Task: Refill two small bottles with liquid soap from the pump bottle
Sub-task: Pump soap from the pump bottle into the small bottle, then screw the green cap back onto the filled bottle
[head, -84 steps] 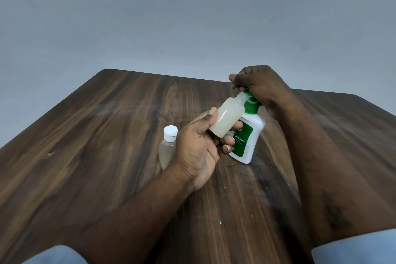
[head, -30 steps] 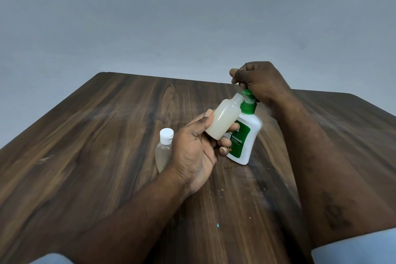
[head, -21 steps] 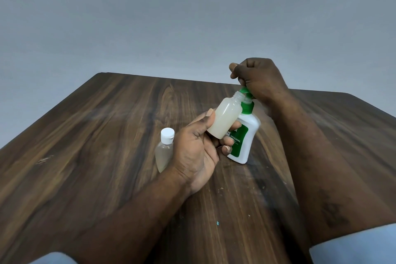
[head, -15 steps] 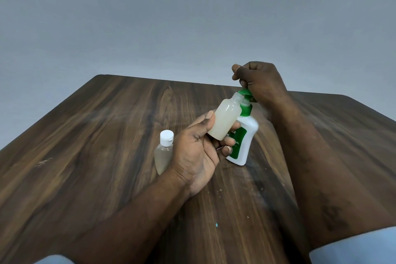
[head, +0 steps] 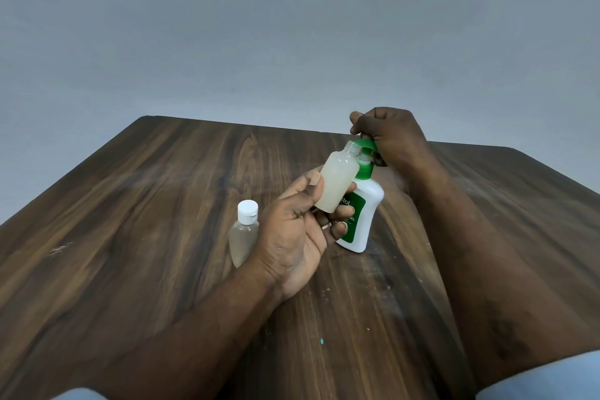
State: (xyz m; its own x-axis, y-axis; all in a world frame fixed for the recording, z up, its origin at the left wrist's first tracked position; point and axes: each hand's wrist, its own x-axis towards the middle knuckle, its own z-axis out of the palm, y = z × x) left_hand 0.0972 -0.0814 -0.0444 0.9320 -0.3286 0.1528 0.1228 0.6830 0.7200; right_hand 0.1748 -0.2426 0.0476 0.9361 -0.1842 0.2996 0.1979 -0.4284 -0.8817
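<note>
Up comes the pump again since half a second ago: the green pump head (head: 366, 145) sits higher, showing a white stem beneath it, and the right hand (head: 389, 136) has risen with it. Little else has shifted; the left hand has kept its hold throughout.

Head view, the only one on offer. Count the bottles: three in all. One pump bottle (head: 362, 221), white with a green label and green collar, stands on the wooden table (head: 146, 204) a touch right of centre, leaning slightly. Two small bottles: one open small bottle (head: 337, 183), uncapped, cloudy and pale, tilted with its threaded mouth pointing to about one o'clock, right up at the pump's spout. It looks filled most of the way with pale liquid. The other, a capped small bottle (head: 244, 235) with a white cap, stands on the table at nine o'clock from the pump bottle, just beside the left wrist, with clear liquid inside.

Two hands, both busy. The left hand (head: 298, 237) is wrapped around the open small bottle, thumb on the near side, fingers curled behind, holding it in the air in front of the pump bottle's label. The right hand is a closed fist on top of the pump head, at twelve o'clock from the pump bottle.

Two pale sleeve cuffs show at the bottom corners. Small specks dot the table near five o'clock.
</note>
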